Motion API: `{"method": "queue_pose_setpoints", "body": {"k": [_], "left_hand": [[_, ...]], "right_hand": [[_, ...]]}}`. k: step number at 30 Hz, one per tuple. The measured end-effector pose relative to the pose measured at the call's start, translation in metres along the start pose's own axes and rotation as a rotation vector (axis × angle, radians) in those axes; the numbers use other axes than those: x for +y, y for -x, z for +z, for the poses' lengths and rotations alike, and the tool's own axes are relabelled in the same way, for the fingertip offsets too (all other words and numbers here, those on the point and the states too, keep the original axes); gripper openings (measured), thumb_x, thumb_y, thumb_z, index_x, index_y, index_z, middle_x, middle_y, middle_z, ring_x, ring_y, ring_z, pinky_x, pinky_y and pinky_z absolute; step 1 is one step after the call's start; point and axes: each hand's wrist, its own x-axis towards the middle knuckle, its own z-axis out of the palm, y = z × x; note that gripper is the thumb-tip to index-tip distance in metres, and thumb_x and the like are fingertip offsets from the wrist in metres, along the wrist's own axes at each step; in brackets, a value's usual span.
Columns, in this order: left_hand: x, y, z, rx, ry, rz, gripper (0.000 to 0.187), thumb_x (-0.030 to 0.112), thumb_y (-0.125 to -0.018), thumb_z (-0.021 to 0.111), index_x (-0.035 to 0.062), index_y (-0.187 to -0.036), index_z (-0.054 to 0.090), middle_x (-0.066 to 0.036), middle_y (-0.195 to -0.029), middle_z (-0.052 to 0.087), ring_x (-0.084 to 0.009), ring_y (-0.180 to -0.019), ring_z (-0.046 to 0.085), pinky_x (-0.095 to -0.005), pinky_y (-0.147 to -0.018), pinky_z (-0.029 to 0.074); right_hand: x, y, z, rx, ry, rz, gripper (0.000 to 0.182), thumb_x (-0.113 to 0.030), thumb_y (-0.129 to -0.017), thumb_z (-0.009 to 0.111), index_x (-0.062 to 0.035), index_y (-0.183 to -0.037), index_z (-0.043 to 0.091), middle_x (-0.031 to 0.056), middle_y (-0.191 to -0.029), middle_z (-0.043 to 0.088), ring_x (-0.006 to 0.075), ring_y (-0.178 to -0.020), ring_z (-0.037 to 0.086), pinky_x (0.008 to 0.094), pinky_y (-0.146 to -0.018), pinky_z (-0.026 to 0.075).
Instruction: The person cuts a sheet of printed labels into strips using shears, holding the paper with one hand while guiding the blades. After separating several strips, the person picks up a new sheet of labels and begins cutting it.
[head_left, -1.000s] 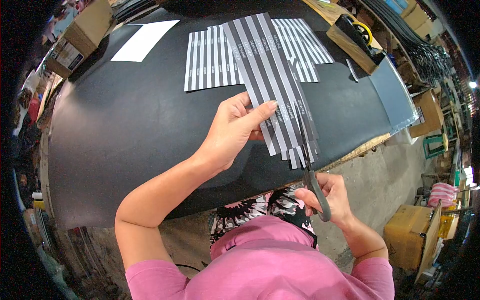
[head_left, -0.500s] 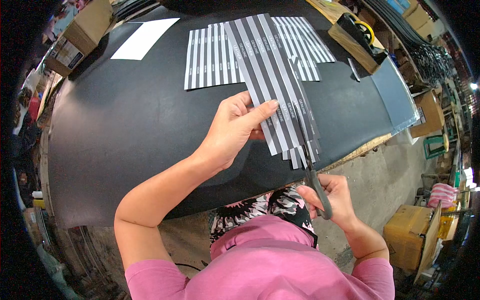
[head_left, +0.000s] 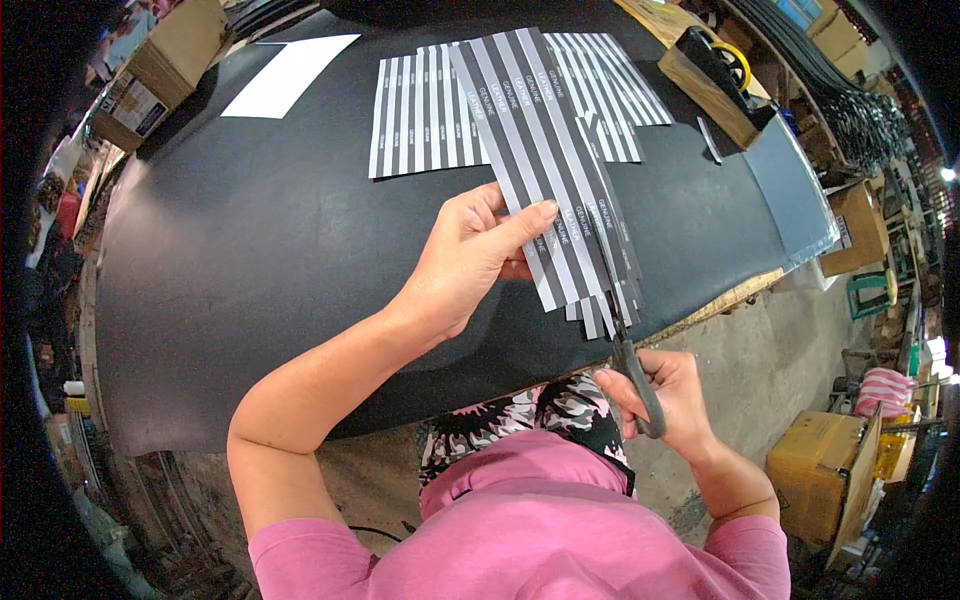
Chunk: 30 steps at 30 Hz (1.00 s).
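My left hand grips a striped black-and-grey sheet printed "GENUINE LEATHER", thumb on top and fingers beneath. My right hand is closed around the handles of dark scissors. Their blades reach up along the sheet's right side, where a dark strip lies against the edge; how far the cut runs is hard to make out. Behind the held sheet, more striped sheets lie on the black table, one to the left and others to the right.
A white paper lies on the black tabletop at the far left. A tape dispenser with a yellow roll stands on a box at the back right, near a small loose strip. Cardboard boxes sit on the floor at right.
The scissor blades and right hand have shifted very slightly, and the blades look a little closer together. My left hand and the sheet have hardly moved.
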Motion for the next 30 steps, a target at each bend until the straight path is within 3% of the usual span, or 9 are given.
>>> {"method": "queue_pose_setpoints", "body": {"k": [13, 18, 20, 30], "left_hand": [[0.003, 0.002, 0.006, 0.021, -0.011, -0.068, 0.021, 0.018, -0.087, 0.059, 0.0004, -0.099, 0.059, -0.006, -0.088, 0.065, -0.0100, -0.073, 0.063, -0.0262, -0.063, 0.054], [0.006, 0.004, 0.008, -0.013, -0.041, -0.068, 0.021, 0.018, -0.087, 0.059, 0.0005, -0.099, 0.059, -0.006, -0.088, 0.065, -0.0104, -0.072, 0.064, -0.0265, -0.063, 0.055], [0.007, 0.003, 0.007, -0.014, -0.026, -0.048, 0.019, 0.018, -0.086, 0.061, 0.0034, -0.097, 0.060, -0.003, -0.088, 0.066, -0.0062, -0.070, 0.062, -0.0201, -0.056, 0.051], [0.001, 0.002, 0.006, -0.012, 0.047, -0.061, 0.019, 0.018, -0.086, 0.061, 0.0037, -0.097, 0.061, -0.002, -0.088, 0.065, -0.0061, -0.070, 0.062, -0.0213, -0.056, 0.051]], "right_hand": [[-0.005, -0.008, -0.004, -0.054, -0.061, -0.040, 0.028, -0.021, -0.076, 0.073, 0.0011, -0.066, 0.059, 0.0024, -0.053, 0.055, 0.0081, -0.040, 0.052, 0.0211, -0.035, 0.040], [-0.016, -0.017, -0.006, -0.081, -0.100, -0.082, 0.025, -0.017, -0.077, 0.070, 0.0021, -0.066, 0.058, 0.0034, -0.055, 0.056, 0.0085, -0.040, 0.052, 0.0213, -0.035, 0.040], [-0.017, -0.020, -0.006, -0.084, -0.075, -0.116, 0.026, -0.018, -0.077, 0.070, 0.0017, -0.066, 0.058, 0.0029, -0.054, 0.055, 0.0081, -0.039, 0.052, 0.0213, -0.034, 0.039], [-0.015, -0.023, -0.002, -0.047, -0.090, -0.091, 0.026, -0.019, -0.077, 0.070, 0.0001, -0.066, 0.058, 0.0026, -0.052, 0.055, 0.0077, -0.037, 0.051, 0.0207, -0.032, 0.038]]}}
